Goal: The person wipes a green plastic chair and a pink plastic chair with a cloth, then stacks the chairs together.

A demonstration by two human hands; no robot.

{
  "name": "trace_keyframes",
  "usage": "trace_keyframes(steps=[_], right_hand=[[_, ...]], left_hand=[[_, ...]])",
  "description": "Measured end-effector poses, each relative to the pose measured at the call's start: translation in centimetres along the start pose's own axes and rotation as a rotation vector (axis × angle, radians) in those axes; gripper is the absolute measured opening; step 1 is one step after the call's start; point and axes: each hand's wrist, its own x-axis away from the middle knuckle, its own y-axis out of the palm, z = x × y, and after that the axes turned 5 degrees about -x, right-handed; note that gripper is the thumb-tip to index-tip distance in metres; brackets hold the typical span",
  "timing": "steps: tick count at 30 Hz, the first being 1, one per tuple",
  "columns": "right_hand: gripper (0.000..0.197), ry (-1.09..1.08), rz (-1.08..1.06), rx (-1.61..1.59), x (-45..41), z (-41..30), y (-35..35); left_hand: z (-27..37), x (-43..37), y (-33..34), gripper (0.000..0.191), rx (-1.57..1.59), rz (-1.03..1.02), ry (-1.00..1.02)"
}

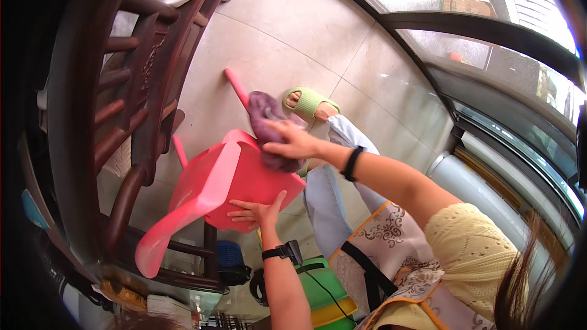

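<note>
A pink plastic chair [263, 172] is in front of me, tilted, with one slim leg reaching towards the tiled floor. My right hand [293, 141] presses a bunched purple cloth [263, 105] against the chair's upper edge. Motion blurs the cloth, and the fingertips are partly lost in its folds. Lower down, my left hand [257, 213] lies flat on the broad pink panel, its fingers spread. A black strap with a small device sits on the left wrist, and a plain black band on the right.
Dark carved wooden furniture [156, 68] stands close on the left. Dark-framed glass doors [440, 82] run along the right. Below are a green and yellow plastic item [323, 284] and a blue basket [229, 254]. My foot in a green slipper [309, 101] is beyond the cloth.
</note>
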Motion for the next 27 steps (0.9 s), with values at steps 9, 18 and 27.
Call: trace_keyframes(steps=[9, 18, 27], right_hand=[[0.072, -0.152, 0.035, -0.230, -11.4, 3.7, 3.0], [0.064, 0.249, 0.170, -0.021, -9.5, 1.5, 1.8], [0.052, 0.482, 0.571, -0.210, 7.1, 0.2, 7.3]], left_hand=[[-1.1, 1.1, -0.5, 0.166, 0.095, 0.048, 0.014], [-0.7, 0.6, 0.5, 0.167, 0.069, 0.012, 0.044], [-1.9, -0.8, 0.7, 0.166, 0.090, 0.068, 0.013]])
